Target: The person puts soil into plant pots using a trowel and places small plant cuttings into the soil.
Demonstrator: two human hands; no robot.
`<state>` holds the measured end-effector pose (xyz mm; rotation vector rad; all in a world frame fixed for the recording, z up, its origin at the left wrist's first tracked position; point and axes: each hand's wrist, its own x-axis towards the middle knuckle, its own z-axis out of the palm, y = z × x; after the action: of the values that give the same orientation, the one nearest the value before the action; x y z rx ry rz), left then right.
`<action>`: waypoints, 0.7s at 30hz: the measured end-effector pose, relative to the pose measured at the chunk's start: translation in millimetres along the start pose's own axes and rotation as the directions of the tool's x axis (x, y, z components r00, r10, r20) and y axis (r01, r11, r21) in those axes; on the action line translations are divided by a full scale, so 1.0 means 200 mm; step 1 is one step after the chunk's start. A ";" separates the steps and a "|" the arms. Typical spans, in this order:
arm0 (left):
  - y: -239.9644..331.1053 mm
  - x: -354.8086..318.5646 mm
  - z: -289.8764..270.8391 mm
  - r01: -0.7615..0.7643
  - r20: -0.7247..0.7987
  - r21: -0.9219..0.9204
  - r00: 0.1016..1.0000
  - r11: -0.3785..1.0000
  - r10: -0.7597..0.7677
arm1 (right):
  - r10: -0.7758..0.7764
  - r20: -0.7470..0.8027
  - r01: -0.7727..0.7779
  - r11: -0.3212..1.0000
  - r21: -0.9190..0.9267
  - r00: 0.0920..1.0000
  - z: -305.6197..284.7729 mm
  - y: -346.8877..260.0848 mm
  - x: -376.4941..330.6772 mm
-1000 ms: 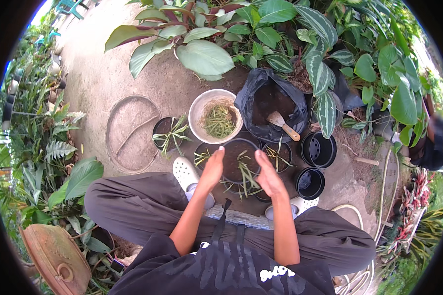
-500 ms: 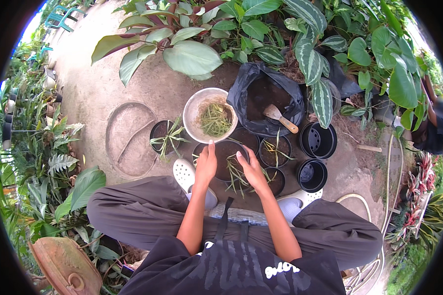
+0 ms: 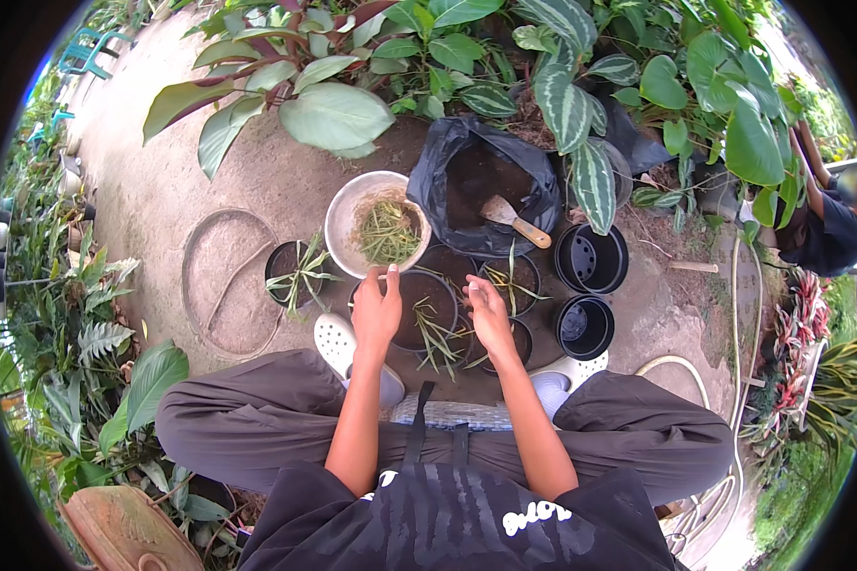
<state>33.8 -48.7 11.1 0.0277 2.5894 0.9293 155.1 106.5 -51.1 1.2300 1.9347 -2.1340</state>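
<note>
A black pot (image 3: pixel 412 328) with dark soil stands on the ground between my feet, and a narrow-leaved plant leans at its right side. Beside the pot's left rim is my left hand (image 3: pixel 379 309), fingers stretched out and nothing seen in them. My right hand (image 3: pixel 488 319) hovers off the right rim with fingers apart and holds nothing. Just beyond the left fingertips sits a pale round bowl (image 3: pixel 348 214) of cut green leaves. Next to it, a black plastic bag (image 3: pixel 432 167) holds dark soil with a wooden-handled scraper (image 3: pixel 517 221) lying on it.
Small potted plants (image 3: pixel 298 276) (image 3: pixel 516 284) flank the middle pot. On the right stand two empty black pots (image 3: pixel 592 259) (image 3: pixel 582 326). A hose (image 3: pixel 738 333) runs along the right, near another person (image 3: pixel 824 219). Large leafy plants (image 3: pixel 338 114) border the far side.
Both hands have come off the pot's rim, the right one opening and drawing away from it. The whole view has shifted slightly, so the scene sits further left.
</note>
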 end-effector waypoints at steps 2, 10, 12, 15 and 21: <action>0.06 0.01 0.00 0.021 0.015 0.117 1.000 0.993 -0.023 | 0.011 -0.093 -0.007 0.999 0.034 0.996 -0.04 -0.03 0.00; 0.22 0.12 0.11 -0.479 -0.105 0.230 0.853 0.847 0.511 | -0.089 -0.394 -0.057 0.937 -0.345 0.915 -0.44 -0.26 -0.07; 0.35 0.13 0.20 -0.621 0.031 0.070 0.784 0.781 0.620 | -0.049 -0.410 -0.093 0.943 -0.320 0.911 -0.63 -0.24 -0.09; 0.51 0.08 0.40 -0.690 0.298 -0.258 0.609 0.676 0.735 | -0.051 -0.481 -0.089 0.960 -0.264 0.875 -0.94 -0.05 -0.10; 0.59 -0.21 0.85 -0.592 0.556 -0.330 0.507 0.735 0.658 | 0.110 -0.759 -0.497 0.813 -0.303 0.642 -1.13 -0.06 -0.23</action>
<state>122.7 141.1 -21.5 1.1450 1.8385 1.0258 299.8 278.2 -0.7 2.2576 2.0387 -0.9076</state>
